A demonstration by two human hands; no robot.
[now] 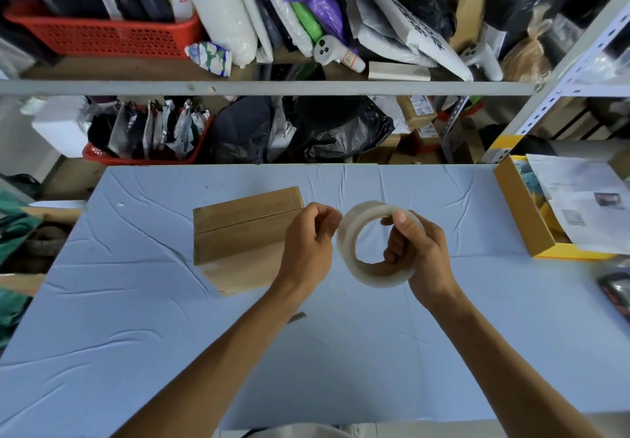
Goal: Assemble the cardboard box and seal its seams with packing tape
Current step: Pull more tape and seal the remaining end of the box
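Hands point(308, 245) point(422, 253) on tape roll point(375, 275), box point(238, 233) behind left

Bare skin throughout: left hand point(308, 243), right hand point(421, 253), forearms up to frame edge. Pale beige fabric garment point(306, 432) shows at bottom edge.

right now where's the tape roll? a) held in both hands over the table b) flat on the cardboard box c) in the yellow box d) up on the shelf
a: the right hand grips the tape roll through its core, and the left hand pinches at its rim.
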